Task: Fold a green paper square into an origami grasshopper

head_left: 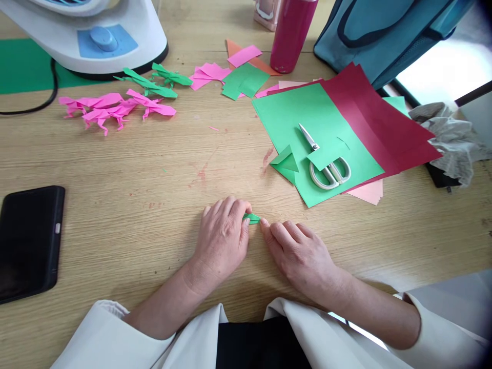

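A small folded piece of green paper [252, 219] pokes out between my two hands, low over the wooden table. My left hand [225, 230] is closed around most of it, so its full shape is hidden. The fingers of my right hand [298, 251] are curled in, and their tips pinch the pointed right end of the paper. Beyond my right hand lie scissors [338, 177] with white handles, on green sheets [284, 115]. A green paper scrap [321, 156] covers the middle of the scissors. Beside the sheets rests a folded green triangle [286, 166].
Pink folded paper figures [111, 110] and green ones [154, 84] stand at the back left, before a white appliance [115, 41]. A black phone [28, 241] lies at left. Red sheets [388, 123], a magenta bottle [292, 36] and a blue bag [384, 36] occupy the back right.
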Tool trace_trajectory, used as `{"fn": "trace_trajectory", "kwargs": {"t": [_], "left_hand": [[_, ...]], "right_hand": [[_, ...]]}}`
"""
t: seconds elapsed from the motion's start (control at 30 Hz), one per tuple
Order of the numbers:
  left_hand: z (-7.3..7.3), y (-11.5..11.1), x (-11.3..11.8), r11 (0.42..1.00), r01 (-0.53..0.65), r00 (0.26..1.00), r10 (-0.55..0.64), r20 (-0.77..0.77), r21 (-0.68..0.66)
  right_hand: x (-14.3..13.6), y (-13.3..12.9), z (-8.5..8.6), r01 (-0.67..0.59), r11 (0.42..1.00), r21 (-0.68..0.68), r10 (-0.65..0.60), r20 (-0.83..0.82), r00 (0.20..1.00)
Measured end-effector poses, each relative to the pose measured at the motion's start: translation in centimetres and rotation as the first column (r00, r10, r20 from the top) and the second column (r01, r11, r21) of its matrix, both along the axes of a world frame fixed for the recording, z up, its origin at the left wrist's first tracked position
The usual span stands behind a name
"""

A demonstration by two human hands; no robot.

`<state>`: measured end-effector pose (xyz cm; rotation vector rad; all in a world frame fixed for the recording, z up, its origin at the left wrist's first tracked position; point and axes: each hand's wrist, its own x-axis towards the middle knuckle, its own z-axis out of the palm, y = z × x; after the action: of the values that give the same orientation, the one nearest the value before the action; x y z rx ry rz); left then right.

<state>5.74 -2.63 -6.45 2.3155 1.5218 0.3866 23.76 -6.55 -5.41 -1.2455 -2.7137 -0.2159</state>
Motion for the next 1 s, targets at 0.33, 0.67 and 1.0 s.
{"fn": "trace_trajectory", "kwargs": {"t": [0.33, 0.67, 1.0], "left_hand": [[0.0, -0.2, 0.2, 1.000, -0.007, 0.999, 0.007, -0.048, -0.004], [-0.5, -0.2, -0.2, 1.000, 0.015, 1.000, -0.015, -0.008, 0.013], [-0.8, 0.1, -1.6, 0.983, 0.158, 0.987, -0.158, -0.002, 0.096]], "right_hand": [[-0.3, -0.1, 0.4, 0.046, 0.996, -0.079, -0.045, 0.011, 0.999], [-0.5, -0.4, 0.0, 0.051, 0.996, -0.069, -0.046, 0.070, 0.997], [0.5, -1.0, -0.4, 0.069, 0.986, -0.149, -0.078, -0.051, 0.996]]}}
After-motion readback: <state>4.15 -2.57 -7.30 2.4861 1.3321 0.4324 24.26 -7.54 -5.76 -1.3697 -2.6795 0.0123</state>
